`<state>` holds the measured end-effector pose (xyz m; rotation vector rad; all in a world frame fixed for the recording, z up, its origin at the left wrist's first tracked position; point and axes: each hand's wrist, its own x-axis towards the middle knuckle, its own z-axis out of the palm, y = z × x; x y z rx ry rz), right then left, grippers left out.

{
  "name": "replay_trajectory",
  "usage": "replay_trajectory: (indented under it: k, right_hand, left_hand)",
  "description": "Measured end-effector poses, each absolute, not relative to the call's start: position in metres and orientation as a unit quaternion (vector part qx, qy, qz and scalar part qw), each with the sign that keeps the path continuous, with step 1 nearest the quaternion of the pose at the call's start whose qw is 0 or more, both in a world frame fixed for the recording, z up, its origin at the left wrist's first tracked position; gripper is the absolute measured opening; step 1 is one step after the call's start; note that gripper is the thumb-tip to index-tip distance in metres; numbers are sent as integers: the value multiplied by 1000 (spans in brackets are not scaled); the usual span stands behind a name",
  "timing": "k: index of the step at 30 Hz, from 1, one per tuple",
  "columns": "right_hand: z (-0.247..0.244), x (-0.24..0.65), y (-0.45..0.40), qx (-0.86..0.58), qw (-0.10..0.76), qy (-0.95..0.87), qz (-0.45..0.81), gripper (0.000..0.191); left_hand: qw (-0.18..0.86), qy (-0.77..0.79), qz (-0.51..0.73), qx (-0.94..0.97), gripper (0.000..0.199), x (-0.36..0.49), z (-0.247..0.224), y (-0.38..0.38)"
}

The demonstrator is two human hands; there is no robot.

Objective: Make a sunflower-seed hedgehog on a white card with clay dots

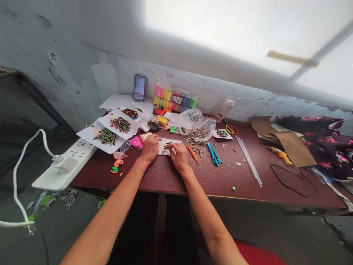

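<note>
Mid-frame, the left hand [150, 148] curls its fingers down onto a paper card [171, 146], seemingly pinning it steady; the right hand [179, 157] bunches its fingertips there, any grip unclear; loose sunflower seeds [196, 141] lie within reach.

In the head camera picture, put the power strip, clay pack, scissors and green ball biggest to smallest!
Power strip, clay pack, scissors, green ball. The strip is nearer the camera, so first place is unsure.

loose seeds [196, 141] lie right of the paper card [172, 144], clay pack [175, 100] behind.
</note>
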<state>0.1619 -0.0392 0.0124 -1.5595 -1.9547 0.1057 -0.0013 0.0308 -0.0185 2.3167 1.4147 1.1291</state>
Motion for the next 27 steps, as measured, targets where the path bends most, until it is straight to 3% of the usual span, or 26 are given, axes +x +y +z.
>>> replay_trajectory:
  k: [11, 27]
  right_hand:
    - [9, 153, -39, -598, 256, -759, 5, 22]
    - [7, 152, -38, -602, 242, -761, -9, 21]
  left_hand:
    - [112, 480, 386, 780, 37, -1, -19, 30]
    - [102, 504, 363, 777, 42, 0, -8, 24]
